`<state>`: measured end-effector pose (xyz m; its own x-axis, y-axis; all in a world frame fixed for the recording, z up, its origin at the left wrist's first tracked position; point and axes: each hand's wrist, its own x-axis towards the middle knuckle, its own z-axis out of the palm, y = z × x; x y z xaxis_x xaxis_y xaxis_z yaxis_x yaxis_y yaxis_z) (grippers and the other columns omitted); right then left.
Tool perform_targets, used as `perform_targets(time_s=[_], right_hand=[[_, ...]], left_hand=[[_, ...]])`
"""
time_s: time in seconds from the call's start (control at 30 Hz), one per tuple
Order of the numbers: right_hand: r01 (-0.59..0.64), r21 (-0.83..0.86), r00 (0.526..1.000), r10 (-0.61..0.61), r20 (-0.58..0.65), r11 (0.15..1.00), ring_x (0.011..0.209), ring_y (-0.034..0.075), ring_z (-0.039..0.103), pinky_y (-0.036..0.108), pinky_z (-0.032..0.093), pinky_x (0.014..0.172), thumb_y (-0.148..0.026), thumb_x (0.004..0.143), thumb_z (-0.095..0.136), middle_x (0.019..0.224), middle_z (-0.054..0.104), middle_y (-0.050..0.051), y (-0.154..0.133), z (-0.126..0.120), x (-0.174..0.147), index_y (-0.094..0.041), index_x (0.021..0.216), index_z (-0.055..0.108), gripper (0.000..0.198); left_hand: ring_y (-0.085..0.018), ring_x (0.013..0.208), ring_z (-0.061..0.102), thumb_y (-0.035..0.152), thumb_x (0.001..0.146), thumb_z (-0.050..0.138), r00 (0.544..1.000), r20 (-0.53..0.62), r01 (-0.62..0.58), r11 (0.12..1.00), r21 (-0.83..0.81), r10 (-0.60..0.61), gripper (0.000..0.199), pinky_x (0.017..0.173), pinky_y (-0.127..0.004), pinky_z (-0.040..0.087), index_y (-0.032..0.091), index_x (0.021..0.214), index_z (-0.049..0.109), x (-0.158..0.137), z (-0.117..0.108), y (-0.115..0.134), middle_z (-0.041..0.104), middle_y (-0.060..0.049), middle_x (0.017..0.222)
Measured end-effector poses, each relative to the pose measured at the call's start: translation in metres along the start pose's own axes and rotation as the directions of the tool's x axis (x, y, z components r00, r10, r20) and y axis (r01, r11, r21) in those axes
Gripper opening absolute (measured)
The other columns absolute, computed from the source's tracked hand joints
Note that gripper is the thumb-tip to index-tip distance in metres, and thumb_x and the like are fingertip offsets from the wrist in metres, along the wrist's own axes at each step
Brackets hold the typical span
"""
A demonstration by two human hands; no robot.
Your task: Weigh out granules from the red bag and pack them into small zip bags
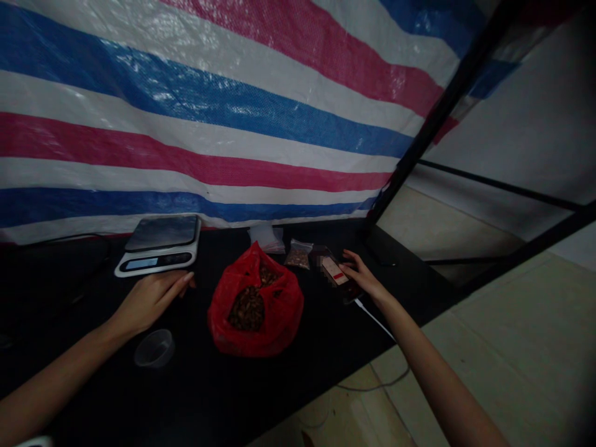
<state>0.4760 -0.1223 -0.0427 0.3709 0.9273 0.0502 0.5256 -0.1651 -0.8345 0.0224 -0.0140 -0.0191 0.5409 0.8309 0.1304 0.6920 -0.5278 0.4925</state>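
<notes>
My left hand (151, 298) rests on the black table just in front of a white kitchen scale (161, 245) with a dark top. Its fingers are loosely stretched to the right, and I see nothing in them. Below it stands a small clear plastic cup (154, 349). My right hand (361, 273) is open, its fingertips touching the edge of a smartphone (338, 273) with a lit screen. Between the hands sits an open red plastic bag (284, 310) filled with small brown pieces (248, 308), whose kind I cannot make out.
Behind the red bag lie a small zip bag (298, 254) of brownish bits and some clear plastic bags (267, 238). A white charging cable (375, 318) runs from the phone over the table's edge. Striped plastic sheeting (233, 136) hangs behind; a black frame post (419, 133) rises at right.
</notes>
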Motion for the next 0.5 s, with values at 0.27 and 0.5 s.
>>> perform_targets(time_s=[0.27, 0.5], right_hand=[[-0.019, 0.051, 1.000, 0.020, -0.009, 0.999, 0.105, 0.023, 0.050, 0.042, 0.043, 0.087, -0.043, 0.071, 0.053, 0.120, 0.046, 0.009, 0.003, -0.002, 0.001, -0.027, 0.122, 0.035, 0.056], [0.039, -0.331, 0.999, -0.041, 0.002, 0.943, 0.113, 0.029, 0.043, 0.051, 0.035, 0.090, -0.049, 0.065, 0.059, 0.129, 0.039, 0.009, -0.013, 0.002, -0.036, -0.028, 0.131, 0.021, 0.079]], left_hand=[[-0.016, 0.067, 0.055, 0.048, 0.084, 0.025, 0.999, 0.043, -0.006, 1.000, 0.017, 0.006, 0.046, 0.066, -0.024, 0.036, 0.018, 0.077, 0.059, 0.000, -0.004, 0.006, 0.059, -0.001, 0.066], [-0.016, 0.069, 0.056, 0.045, 0.084, 0.025, 0.998, 0.056, -0.025, 0.999, 0.025, 0.024, 0.044, 0.066, -0.024, 0.037, 0.019, 0.079, 0.059, 0.000, -0.006, 0.005, 0.060, -0.001, 0.068]])
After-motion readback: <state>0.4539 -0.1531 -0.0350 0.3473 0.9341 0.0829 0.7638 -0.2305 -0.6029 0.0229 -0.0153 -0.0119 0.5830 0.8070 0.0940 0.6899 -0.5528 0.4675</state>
